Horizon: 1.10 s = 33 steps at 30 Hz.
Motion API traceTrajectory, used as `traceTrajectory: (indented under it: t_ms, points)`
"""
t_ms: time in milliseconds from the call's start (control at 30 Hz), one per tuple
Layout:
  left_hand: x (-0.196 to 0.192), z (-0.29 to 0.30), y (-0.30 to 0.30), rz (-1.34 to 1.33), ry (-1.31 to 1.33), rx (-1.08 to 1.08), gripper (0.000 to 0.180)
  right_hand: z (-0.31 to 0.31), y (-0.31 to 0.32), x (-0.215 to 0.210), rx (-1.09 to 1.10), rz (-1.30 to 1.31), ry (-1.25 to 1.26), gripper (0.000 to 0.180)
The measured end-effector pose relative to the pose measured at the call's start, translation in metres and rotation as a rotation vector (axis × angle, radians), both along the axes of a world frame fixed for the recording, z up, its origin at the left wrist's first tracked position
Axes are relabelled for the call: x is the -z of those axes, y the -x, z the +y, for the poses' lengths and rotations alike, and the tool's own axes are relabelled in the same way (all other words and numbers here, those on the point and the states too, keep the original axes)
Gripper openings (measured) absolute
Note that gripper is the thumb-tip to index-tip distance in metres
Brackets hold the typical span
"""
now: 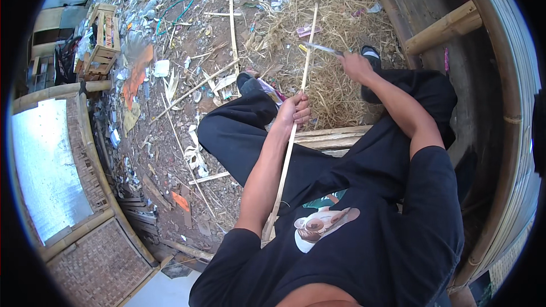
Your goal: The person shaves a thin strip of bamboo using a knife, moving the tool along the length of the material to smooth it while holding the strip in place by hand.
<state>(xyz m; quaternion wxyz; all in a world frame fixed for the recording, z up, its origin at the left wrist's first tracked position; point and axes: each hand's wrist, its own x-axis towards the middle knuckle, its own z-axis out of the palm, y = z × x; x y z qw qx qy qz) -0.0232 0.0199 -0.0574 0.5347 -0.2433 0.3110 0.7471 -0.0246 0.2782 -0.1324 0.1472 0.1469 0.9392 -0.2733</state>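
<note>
A long, thin, pale bamboo strip (288, 153) slants from beside my left upper arm, past my lap, to over the ground ahead. My left hand (293, 111) is closed around it near its middle. In my right hand (358, 68) is a knife, its handle mostly covered by my fingers. The knife blade (325, 49) points left and crosses the strip's far part; I cannot tell whether it touches. Straw and shavings (338, 96) lie on the ground under both hands.
Split wood pieces (333, 138) lie between my legs. Other strips (233, 34) and litter cover the ground ahead and left. A wooden crate (108, 38) stands far left. A woven panel (94, 264) is at the near left; a bamboo pole (512, 119) curves along the right.
</note>
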Motion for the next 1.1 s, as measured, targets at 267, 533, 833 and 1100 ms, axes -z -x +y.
traceTrajectory:
  t_ms: [267,533,833,1100]
  points:
    - [0.002,0.0,-0.003,0.085,0.044,0.055,0.025,-0.023,-0.002,-0.005,-0.124,0.022,0.062,0.044]
    - [-0.01,0.004,0.0,0.256,0.0,0.093,0.021,0.0,0.031,-0.003,0.358,0.054,0.211,0.06]
    - [-0.031,0.011,0.009,0.502,-0.118,0.036,0.02,-0.054,0.031,-0.099,0.517,0.004,1.314,0.049]
    - [-0.029,0.027,0.008,0.735,0.187,0.049,0.026,-0.067,0.037,-0.105,0.485,0.189,1.071,0.027]
